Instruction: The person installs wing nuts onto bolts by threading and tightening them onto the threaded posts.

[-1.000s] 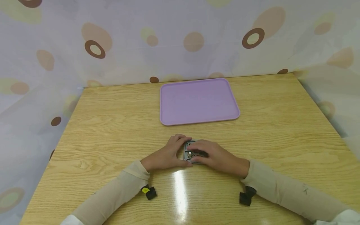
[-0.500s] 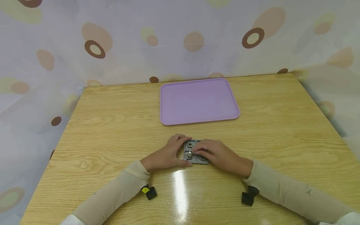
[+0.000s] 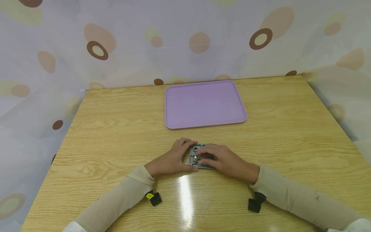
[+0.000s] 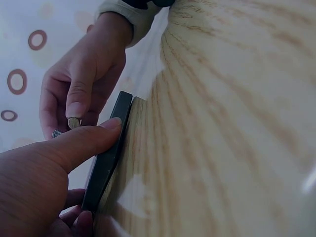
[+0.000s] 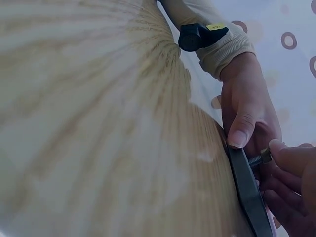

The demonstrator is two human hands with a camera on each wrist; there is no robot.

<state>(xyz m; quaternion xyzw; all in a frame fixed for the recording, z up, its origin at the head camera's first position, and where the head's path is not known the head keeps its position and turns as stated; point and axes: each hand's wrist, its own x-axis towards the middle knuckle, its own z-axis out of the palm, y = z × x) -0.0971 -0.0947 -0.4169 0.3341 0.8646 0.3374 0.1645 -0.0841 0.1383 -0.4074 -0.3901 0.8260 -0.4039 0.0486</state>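
Observation:
My left hand [image 3: 175,159] holds a small grey metal plate [image 3: 192,150] at its left end, thumb on the near edge and fingers on the far edge. Round recesses and ridges mark the plate's top. A bolt [image 3: 195,159] stands upright on its left part; in the right wrist view the threaded shank [image 5: 255,161] shows below a brass-coloured head or nut [image 5: 266,155]. Curled over the plate, my right hand [image 3: 226,161] has thumb and index finger at the bolt, the thumb touching its brass-coloured part [image 4: 73,122]. That hand hides the plate's right part.
A shallow purple tray [image 3: 205,104] lies behind the hands on the wooden table [image 3: 121,129]. A patterned cloth [image 3: 174,38] hangs behind the table and along both sides. Black wrist cameras are strapped below both forearms.
My right fingers came together at the bolt half a second ago, then parted slightly around it. The right wrist shifted a little; my left hand and the plate stayed in place.

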